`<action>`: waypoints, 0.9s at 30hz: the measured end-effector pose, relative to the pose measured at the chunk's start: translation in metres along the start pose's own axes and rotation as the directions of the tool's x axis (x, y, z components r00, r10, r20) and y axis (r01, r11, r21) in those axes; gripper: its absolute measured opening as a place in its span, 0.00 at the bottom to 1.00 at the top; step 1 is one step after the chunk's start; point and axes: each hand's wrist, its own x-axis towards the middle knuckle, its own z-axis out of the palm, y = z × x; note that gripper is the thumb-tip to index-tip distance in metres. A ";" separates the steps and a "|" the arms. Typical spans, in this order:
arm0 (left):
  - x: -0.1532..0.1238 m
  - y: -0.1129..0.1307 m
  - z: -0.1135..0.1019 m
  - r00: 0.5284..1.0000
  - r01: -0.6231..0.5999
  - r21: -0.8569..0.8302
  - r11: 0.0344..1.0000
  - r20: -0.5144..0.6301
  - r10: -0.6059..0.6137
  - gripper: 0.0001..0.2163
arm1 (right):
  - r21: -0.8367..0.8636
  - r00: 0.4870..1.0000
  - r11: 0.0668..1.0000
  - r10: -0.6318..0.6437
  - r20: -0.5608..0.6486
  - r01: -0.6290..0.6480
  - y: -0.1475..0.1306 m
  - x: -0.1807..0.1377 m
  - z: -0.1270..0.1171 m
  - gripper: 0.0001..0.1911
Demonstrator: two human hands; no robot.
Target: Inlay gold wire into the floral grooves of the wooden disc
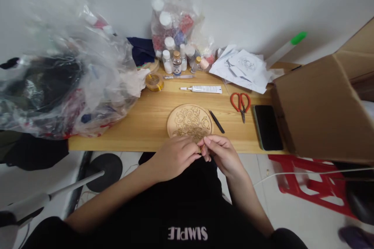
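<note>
pale wood disc, round & flat, lay on the wooden table near its front edge, top face cut w/ a flower-and-leaf line pattern. its near rim was hidden behind the fingers. left hand & right hand met just in front of it, fingertips pinched tight together; whatever sat btw them was too small to tell. a thin black tool lay just right of the disc, red-handled scissors further right, then a dark phone beside a cardboard box. behind the disc: a white glue tube & a gold wire spool. big clear plastic bag at left.
</note>
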 end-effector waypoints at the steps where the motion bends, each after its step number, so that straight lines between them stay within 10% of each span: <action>1: -0.001 0.002 0.000 1.000 0.000 -0.003 1.000 -0.002 0.000 0.14 | -0.062 1.000 0.998 -0.018 -0.001 0.018 -0.001 -0.001 -0.002 0.24; 9: -0.024 -0.002 0.014 0.988 0.140 0.312 0.940 -0.105 -0.112 0.15 | -0.682 0.883 0.731 -0.321 -0.342 0.001 0.005 0.033 -0.041 0.13; 17: -0.033 -0.014 0.050 0.976 0.093 0.435 0.896 -0.217 0.004 0.10 | -0.874 0.922 0.471 -0.274 -0.273 -0.119 -0.008 0.051 -0.051 0.03; 27: -0.035 -0.017 0.058 0.943 0.062 0.466 0.883 -0.317 0.101 0.06 | -0.669 0.931 0.732 -0.321 -0.173 0.129 -0.008 0.030 -0.080 0.13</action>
